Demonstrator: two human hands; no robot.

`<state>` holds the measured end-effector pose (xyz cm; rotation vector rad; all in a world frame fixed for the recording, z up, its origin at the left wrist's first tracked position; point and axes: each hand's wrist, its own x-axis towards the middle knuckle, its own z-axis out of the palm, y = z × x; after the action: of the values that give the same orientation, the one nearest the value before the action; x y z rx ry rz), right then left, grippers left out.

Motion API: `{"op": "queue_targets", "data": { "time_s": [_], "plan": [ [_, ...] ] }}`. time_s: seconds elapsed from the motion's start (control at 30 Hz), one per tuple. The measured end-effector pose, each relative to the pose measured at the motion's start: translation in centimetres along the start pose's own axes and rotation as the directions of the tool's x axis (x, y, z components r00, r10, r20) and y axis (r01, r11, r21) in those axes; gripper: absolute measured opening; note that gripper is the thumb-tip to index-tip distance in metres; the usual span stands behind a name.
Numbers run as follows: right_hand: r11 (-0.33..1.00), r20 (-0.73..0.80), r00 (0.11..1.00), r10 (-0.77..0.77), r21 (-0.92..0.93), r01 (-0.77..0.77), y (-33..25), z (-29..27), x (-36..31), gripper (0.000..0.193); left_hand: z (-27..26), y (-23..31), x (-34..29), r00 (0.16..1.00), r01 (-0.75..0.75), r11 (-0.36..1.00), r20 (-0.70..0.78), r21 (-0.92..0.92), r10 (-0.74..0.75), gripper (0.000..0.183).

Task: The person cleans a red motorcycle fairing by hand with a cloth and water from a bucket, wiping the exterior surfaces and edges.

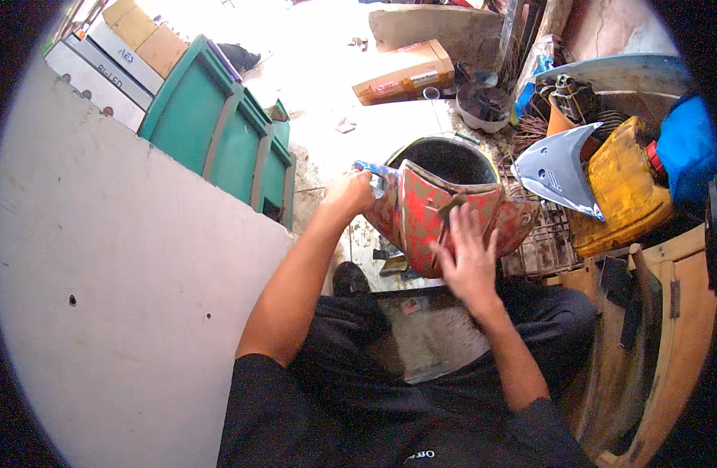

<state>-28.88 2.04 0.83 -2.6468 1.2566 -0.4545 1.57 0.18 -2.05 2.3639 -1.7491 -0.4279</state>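
Observation:
A curved motorcycle body panel [433, 214], its red paint worn to grey-brown patches, is held over my lap. My left hand [349, 193] is closed round its upper left end, where some blue shows. Across the panel's front, my right hand [472, 261] lies with fingers stretched out. Under its fingertips is a small dark piece, which looks like sandpaper [452, 207], pressed to the painted face. Just behind the panel stands a black bucket [452, 160], partly hidden by it.
A white wall [124, 273] and a green cabinet [191, 109] bound the left. At right are a wire rack [553, 242], a grey panel [557, 168], a yellow jerrycan [628, 191] and a wooden cabinet [686, 304]. A cardboard box [405, 72] lies beyond the bucket.

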Motion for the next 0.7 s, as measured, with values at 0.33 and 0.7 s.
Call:
{"op": "queue_targets", "data": {
  "time_s": [0.33, 0.7],
  "plan": [
    [0.998, -0.029, 0.998, 0.054, -0.036, -0.055, 0.4, -0.2, 0.4, 0.078, -1.0, 1.0, -0.7, 0.998, -0.056, 0.994, 0.004, 0.095, 0.056, 0.049],
    [0.995, 0.006, 0.998, -0.060, -0.085, 0.060, -0.6, 0.6, -0.3, 0.076, -2.0, 2.9, -1.5, 0.999, 0.020, 0.995, 0.030, 0.097, -0.023, 0.041]
  ]
}}
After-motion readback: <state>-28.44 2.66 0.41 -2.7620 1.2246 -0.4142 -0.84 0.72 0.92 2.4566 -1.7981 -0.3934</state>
